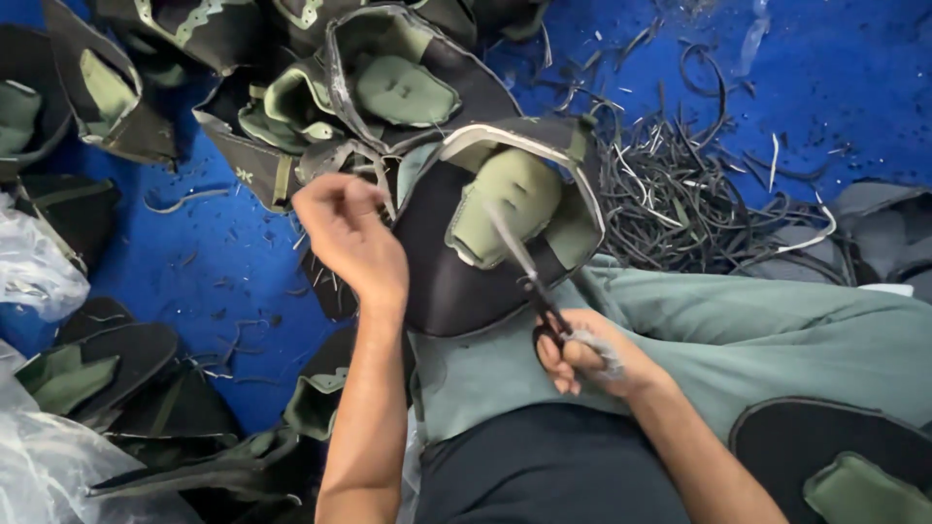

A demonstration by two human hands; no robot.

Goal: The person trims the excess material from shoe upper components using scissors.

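Left hand was closed, pinching the edge of a shoe upper, black with a green padded tongue, that rested on the person's lap over the green trousers. Right hand was curled tight around the handles of scissors, blades reaching up across the tongue. A pile of similar uppers lay just beyond on the blue floor. Black trimmed strips were heaped to the right. Clear plastic bags sat at the left edge.

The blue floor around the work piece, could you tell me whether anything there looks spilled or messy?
Yes: a tangled heap of dark trimmed strips lies scattered over the blue floor, right of the shoe upper, with stray snippets spread further left.
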